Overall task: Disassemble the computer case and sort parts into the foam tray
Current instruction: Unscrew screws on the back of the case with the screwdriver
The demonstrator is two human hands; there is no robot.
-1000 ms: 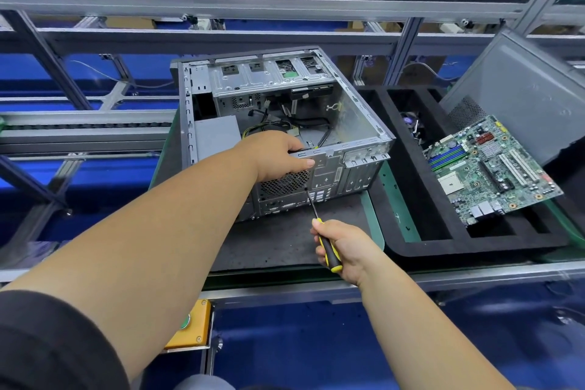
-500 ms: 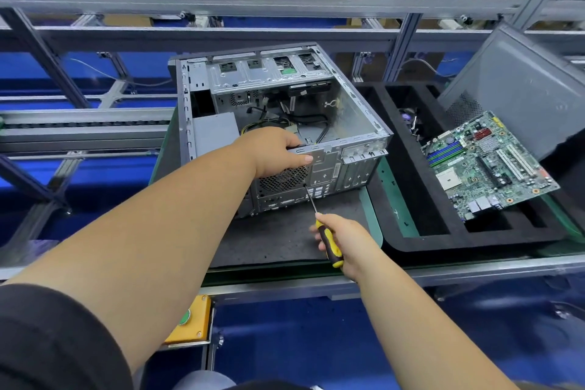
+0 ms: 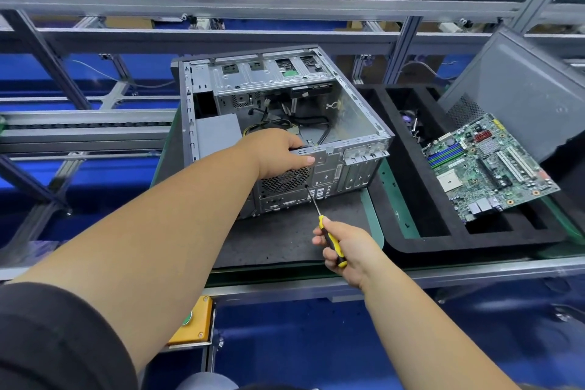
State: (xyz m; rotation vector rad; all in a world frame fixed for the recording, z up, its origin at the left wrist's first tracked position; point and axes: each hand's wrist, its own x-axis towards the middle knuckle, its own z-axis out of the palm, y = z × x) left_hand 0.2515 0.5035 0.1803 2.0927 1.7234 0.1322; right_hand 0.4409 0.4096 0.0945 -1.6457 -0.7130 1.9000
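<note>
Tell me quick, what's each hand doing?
Left hand: grips the top rear edge of the computer case.
Right hand: holds the screwdriver, tip at the case's back panel.

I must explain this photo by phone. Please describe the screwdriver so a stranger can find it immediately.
Find the open metal computer case in the middle of the bench. Just in front of its rear panel, the right hand grips the screwdriver, tip at the fan grille. It is the only tool, with a black-and-yellow handle.
</note>
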